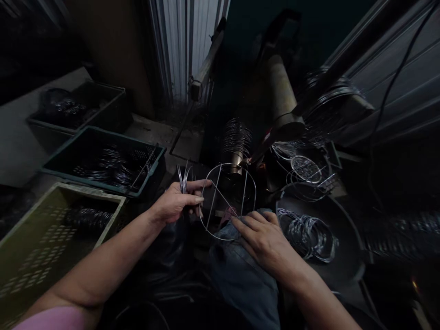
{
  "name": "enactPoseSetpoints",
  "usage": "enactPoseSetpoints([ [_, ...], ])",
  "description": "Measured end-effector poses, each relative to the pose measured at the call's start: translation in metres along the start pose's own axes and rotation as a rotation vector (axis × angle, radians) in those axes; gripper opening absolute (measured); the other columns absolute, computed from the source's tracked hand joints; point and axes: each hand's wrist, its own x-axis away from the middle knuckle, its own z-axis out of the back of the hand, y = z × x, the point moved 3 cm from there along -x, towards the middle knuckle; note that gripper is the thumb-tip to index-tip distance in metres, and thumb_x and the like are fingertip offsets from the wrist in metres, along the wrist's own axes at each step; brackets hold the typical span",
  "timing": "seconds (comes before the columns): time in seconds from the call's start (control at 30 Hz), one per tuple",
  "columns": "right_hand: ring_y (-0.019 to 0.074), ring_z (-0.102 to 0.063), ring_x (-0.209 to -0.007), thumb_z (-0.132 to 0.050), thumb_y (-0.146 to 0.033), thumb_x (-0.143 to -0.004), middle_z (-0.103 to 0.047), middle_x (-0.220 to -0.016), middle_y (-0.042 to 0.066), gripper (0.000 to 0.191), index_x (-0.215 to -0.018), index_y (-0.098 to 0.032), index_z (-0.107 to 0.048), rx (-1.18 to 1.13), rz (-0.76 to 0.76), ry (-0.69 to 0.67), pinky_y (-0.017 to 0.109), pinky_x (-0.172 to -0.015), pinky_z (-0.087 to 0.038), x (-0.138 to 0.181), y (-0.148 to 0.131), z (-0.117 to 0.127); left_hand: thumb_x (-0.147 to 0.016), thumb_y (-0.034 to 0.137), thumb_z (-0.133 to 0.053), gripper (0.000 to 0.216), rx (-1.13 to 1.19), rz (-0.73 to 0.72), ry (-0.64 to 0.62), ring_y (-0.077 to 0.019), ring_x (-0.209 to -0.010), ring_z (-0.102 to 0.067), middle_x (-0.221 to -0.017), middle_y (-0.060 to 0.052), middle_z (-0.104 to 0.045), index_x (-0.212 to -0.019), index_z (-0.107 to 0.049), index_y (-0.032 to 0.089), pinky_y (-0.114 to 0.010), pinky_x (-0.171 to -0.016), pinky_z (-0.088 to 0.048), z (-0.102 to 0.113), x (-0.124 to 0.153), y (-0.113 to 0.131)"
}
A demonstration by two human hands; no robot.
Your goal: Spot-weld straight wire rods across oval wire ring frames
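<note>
A round wire ring [255, 187] with two straight crossbars stands in front of me. My left hand [182, 198] is closed, with its thumb and fingers at the ring's left edge. A bundle of bent wire pieces [184, 176] sticks up from the same hand. My right hand [256, 231] is at the ring's lower right, above a denim-covered knee [244, 270]. Its fingertips are on the lower end of a thin wire rod [223, 198] slanting across the ring. The rod's upper end meets my left index fingertip. My right thumb is hidden.
A brass-coloured electrode [236, 161] with wire coils [237, 135] around it is just beyond the ring. On the left are a green crate [156, 167] and a yellow crate [118, 206] holding wire parts. At right, a dark basin [347, 229] holds wire rings [311, 236].
</note>
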Motion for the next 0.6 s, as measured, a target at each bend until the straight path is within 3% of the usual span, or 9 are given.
enactPoseSetpoints([
  [0.3,0.022,-0.049,-0.094,-0.056,-0.02,-0.083,-0.061,-0.098,0.009,0.041,-0.124,-0.016,-0.047,-0.013,0.024,-0.046,0.036,-0.075,-0.029,-0.008,0.012,0.008,-0.064,0.011,-0.064,0.047,0.052,-0.003,0.002,-0.0067,-0.046,-0.053,-0.066,0.003,-0.052,-0.111,-0.061,0.017,-0.019,-0.043,-0.036,0.0,-0.008,0.002],
  [0.6,0.0191,-0.05,-0.085,-0.054,-0.022,-0.085,-0.062,-0.096,0.007,0.033,-0.117,-0.018,-0.051,-0.044,0.047,-0.071,0.034,-0.073,-0.03,-0.01,0.02,0.025,-0.064,0.008,-0.06,0.047,0.093,-0.005,0.002,-0.0068,-0.043,-0.051,-0.061,0.005,-0.046,-0.11,-0.06,0.014,-0.02,-0.041,-0.034,-0.011,-0.01,0.01],
])
